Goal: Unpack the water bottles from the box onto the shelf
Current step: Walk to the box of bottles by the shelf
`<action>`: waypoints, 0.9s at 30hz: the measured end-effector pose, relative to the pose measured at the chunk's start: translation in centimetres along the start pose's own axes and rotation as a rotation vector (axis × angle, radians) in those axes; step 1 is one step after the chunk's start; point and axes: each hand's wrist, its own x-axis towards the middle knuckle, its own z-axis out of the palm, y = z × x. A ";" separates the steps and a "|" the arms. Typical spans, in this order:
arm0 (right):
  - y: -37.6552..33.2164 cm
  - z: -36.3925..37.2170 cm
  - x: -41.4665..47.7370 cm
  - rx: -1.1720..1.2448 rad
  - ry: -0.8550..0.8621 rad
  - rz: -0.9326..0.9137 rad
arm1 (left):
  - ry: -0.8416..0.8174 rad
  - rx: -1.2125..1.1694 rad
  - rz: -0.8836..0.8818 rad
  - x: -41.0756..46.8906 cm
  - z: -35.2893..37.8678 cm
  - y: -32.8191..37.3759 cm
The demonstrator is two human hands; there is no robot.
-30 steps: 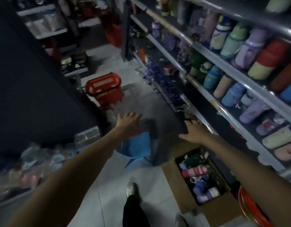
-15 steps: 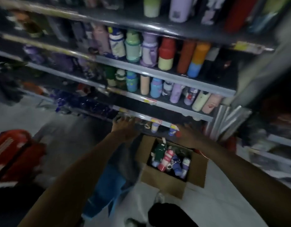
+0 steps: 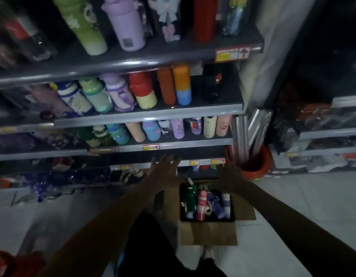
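An open cardboard box [image 3: 208,232] sits on the floor in front of the shelves. Inside lie several water bottles: a green one [image 3: 190,197], a pink one [image 3: 201,204], a dark blue one [image 3: 216,204] and a lilac one [image 3: 226,202]. My left hand [image 3: 165,166] is stretched out above the box's far left corner, fingers spread and holding nothing. My right hand [image 3: 231,173] reaches over the box's far right edge, fingers straight, also empty. The grey shelves [image 3: 173,113] behind carry many colourful bottles.
An orange bucket [image 3: 257,166] with silver foil rolls stands right of the box. A red basket [image 3: 5,262] is at the bottom left corner. My dark trouser leg [image 3: 145,246] is just left of the box. More shelves stand at the far right.
My view has swung right from the aisle to face the shelves head-on. Both empty hands have stayed outstretched and now hover over the box's far edge.
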 end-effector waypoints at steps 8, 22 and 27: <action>2.6 3.9 1.8 0.285 0.187 0.171 | -0.042 0.076 0.298 6.7 0.4 2.7; -7.7 16.1 5.7 0.534 0.148 0.789 | -0.408 0.170 0.742 18.5 12.8 -4.6; -13.1 20.9 8.4 0.647 0.031 0.817 | -0.529 0.238 0.708 17.7 18.5 -9.8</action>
